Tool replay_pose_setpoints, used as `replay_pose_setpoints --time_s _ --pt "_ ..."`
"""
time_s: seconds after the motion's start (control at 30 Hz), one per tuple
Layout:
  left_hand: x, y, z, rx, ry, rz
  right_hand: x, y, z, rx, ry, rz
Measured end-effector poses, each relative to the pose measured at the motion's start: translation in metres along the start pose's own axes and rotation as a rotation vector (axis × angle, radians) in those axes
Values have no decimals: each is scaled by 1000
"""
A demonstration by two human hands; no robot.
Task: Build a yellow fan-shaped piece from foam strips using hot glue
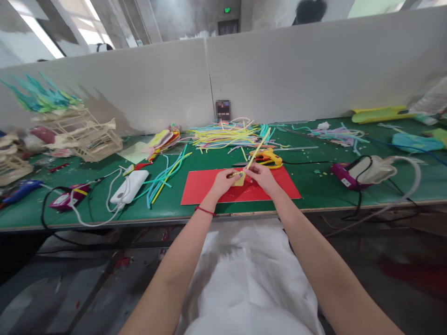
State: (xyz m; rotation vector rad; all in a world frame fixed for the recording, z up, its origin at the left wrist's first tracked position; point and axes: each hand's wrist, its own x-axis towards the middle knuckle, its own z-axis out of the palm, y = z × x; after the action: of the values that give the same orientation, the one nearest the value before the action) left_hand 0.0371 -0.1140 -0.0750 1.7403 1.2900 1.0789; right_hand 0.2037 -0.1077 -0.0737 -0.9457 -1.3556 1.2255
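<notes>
My left hand [226, 182] is closed on a small yellow piece [239, 179], whose exact kind I cannot make out. A thin pale yellow strip [257, 150] slants up and away from the fingers of my right hand [260, 177], which pinch its lower end close against the small piece. Both hands are above a red sheet [199, 186] on the green table. Just beyond my right hand lie yellow-handled scissors [272, 158], their blades pointing left and partly hidden behind the hands and strip.
A heap of coloured strips [223, 137] lies at the back, by a phone [223, 110] leaning on the partition. Loose teal and yellow strips [164, 177] and a white power strip [130, 187] lie left. A corded purple device [345, 177] is right; wooden frames [87, 135] stand far left.
</notes>
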Motion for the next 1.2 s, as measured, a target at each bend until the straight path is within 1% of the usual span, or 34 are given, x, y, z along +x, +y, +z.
replay_pose_setpoints --time_s 0.4,0.63,0.8,0.9,1.0,1.13,1.2 --pt "0 1 0 -11 -13 14 2 3 -1 -25 9 -5" --pt "-1 1 1 -11 -24 7 2 5 -1 -39 12 20" --pt "0 -2 0 -2 -28 28 1 6 -1 -61 -11 3" --pt "0 -3 1 -47 -26 31 0 5 -1 -102 -25 -8" --pt "1 -3 1 -134 23 17 0 4 -1 -72 11 19" --pt "4 -2 0 -259 150 -26 4 3 -3 65 132 86" --pt "4 -2 0 -312 189 -50 5 3 -4 151 201 114"
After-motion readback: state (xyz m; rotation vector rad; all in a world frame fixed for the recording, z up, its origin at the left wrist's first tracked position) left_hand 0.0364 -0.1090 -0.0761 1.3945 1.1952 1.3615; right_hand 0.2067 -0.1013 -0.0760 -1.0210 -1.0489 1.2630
